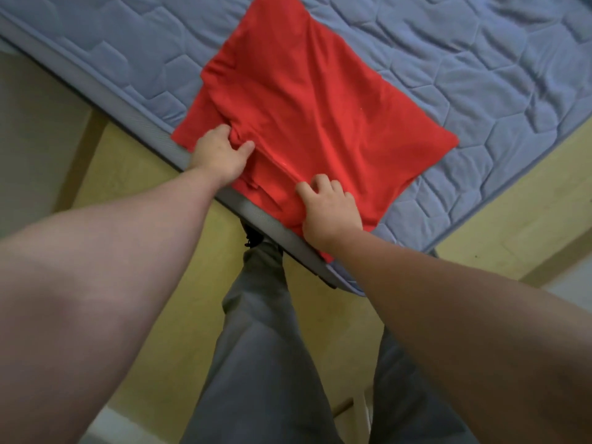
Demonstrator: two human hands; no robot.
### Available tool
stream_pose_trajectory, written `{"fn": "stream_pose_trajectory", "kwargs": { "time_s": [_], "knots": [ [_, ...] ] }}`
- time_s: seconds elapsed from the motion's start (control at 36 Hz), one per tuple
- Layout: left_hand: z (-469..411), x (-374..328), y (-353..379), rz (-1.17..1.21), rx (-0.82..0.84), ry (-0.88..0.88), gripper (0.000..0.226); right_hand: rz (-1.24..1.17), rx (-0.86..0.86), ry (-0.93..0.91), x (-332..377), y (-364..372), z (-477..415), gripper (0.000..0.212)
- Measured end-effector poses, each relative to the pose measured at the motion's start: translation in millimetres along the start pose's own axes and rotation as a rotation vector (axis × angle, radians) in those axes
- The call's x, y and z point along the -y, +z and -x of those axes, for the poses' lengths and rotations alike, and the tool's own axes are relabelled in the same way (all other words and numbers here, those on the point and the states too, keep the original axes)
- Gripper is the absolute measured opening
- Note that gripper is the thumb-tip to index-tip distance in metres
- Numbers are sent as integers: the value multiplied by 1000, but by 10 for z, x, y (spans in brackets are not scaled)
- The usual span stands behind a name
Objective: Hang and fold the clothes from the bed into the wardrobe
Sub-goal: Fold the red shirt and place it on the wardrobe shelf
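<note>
1. Cloth position: the red garment [304, 100] lies spread on the blue quilted mattress [480, 75]. Its near edge runs along the mattress rim and hangs slightly over it, close to the person's legs. The wardrobe is not in view.
2. The left hand [221, 155] has fingers and thumb curled round a bunched pleat of red fabric near the garment's near-left corner.
3. The right hand [330, 208] sits further along the same edge, fingers curled down onto the cloth. Its thumb lies against a raised crease that runs between the two hands, which it appears to pinch.
4. Judged from this, the person is gathering the near edge to fold it across the garment. This piece is laid out but not yet folded small or put away.
5. To do the step well, both hands should take the edge at matching points so the fold line comes out straight rather than skewed. The bunch under the left hand wants smoothing first, or the wrinkle will be pressed into the fold.
6. The garment sits at the very rim, so a pull towards the body could drag it onto the yellow floor [499, 225]. Lifting the edge up and over, away from the body, would likely avoid that.
</note>
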State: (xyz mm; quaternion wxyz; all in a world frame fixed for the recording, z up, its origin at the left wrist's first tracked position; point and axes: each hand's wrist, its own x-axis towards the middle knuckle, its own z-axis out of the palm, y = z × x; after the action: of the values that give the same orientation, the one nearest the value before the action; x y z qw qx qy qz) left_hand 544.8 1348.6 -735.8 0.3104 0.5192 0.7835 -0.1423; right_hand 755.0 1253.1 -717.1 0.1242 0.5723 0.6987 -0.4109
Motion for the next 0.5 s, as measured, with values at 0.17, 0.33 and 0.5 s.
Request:
{"fn": "stream_pose_trajectory", "kwargs": {
  "time_s": [0.17, 0.33, 0.5],
  "knots": [
    [-56, 198, 76, 216, 189, -238, 43, 70, 254, 28, -70, -45, -110, 56],
    [-135, 6, -1, 73, 81, -366, 67, 15, 255, 31, -136, -266, -274, 49],
    [-332, -489, -301, 17, -401, -157, 60, -45, -106, 184, -354, -615, -539, 36]
  ]
}}
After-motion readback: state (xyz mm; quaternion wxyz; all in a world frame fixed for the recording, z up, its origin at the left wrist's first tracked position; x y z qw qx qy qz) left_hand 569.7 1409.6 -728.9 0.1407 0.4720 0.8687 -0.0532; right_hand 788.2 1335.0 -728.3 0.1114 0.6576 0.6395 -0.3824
